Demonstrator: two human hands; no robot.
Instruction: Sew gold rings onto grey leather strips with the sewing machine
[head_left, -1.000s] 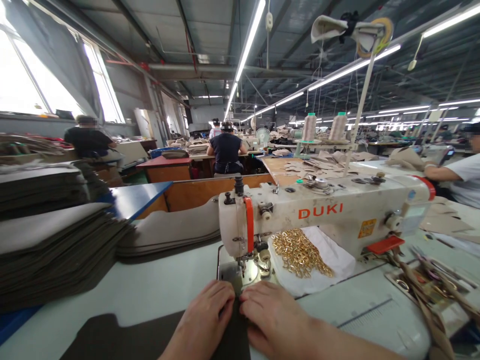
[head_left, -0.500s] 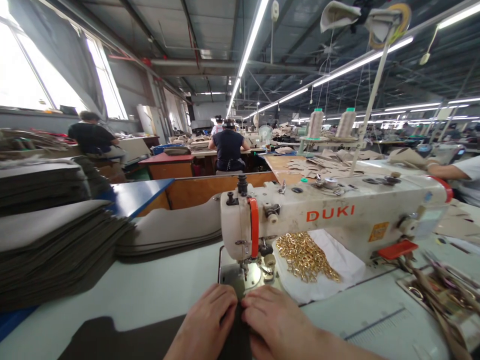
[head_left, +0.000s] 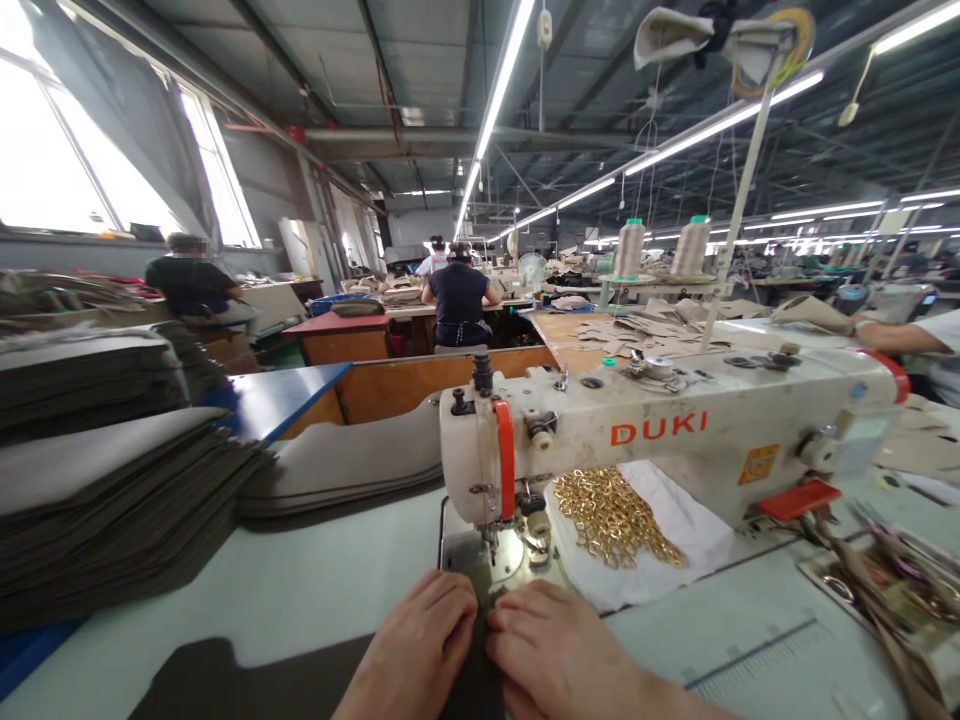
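A dark grey-brown fabric panel (head_left: pixel 277 680) lies on the pale table, its narrow end reaching toward the needle of the sewing machine (head_left: pixel 585 430). My left hand (head_left: pixel 427 640) grips the panel's left side with curled fingers. Opposite it, my right hand (head_left: pixel 551 640) pinches the panel's other edge, fingertips bent down. Both hands sit just in front of the metal needle plate (head_left: pixel 480 555). My thumbs and the fabric under the fingers are mostly hidden. Gold metal rings (head_left: pixel 611 515) lie heaped on a white cloth (head_left: pixel 697 520) beneath the machine arm.
Stacked dark panels (head_left: pixel 112 520) stand at the left, and more flat panels (head_left: pixel 345 455) lie behind the needle. A tray (head_left: pixel 892 590) of tools and straps is at the right. Thread cones (head_left: pixel 630 250) stand behind the machine. A co-worker (head_left: pixel 459 300) sits ahead.
The view has shifted very slightly. Both hands keep almost the same place and grip on the panel by the needle plate.
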